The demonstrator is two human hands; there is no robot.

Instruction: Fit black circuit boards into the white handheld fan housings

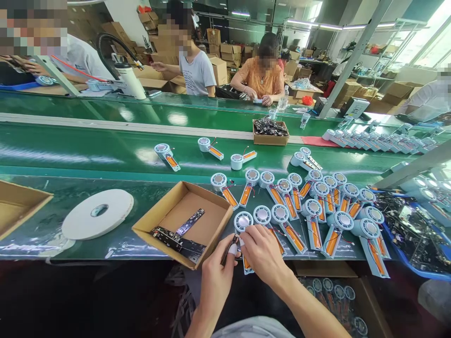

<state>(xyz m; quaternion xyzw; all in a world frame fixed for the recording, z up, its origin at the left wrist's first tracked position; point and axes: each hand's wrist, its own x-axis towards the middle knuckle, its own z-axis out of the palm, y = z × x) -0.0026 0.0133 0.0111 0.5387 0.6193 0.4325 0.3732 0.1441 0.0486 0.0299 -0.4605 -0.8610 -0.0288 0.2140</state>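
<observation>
My left hand (pixel 219 270) is closed around a small dark circuit board (pixel 229 249) at the table's front edge. The fingers of my right hand (pixel 262 251) are pinched together at the board's upper end, and what lies between their tips is too small to make out. Behind and below my right hand is a light-blue fan unit (pixel 243 220) with a round head. Left of my hands stands an open cardboard box (pixel 214 206) with several black circuit boards (pixel 169 238) in it. Many more fan units (pixel 315 232) with orange strips in their handles lie to the right.
A white tape roll (pixel 116 213) lies left of the box. At the right sits a blue tray (pixel 412 267) of boards. Fan units (pixel 168 157) rest on the green conveyor (pixel 123 145), with a small box (pixel 270 139) beyond. Several people are across the belt.
</observation>
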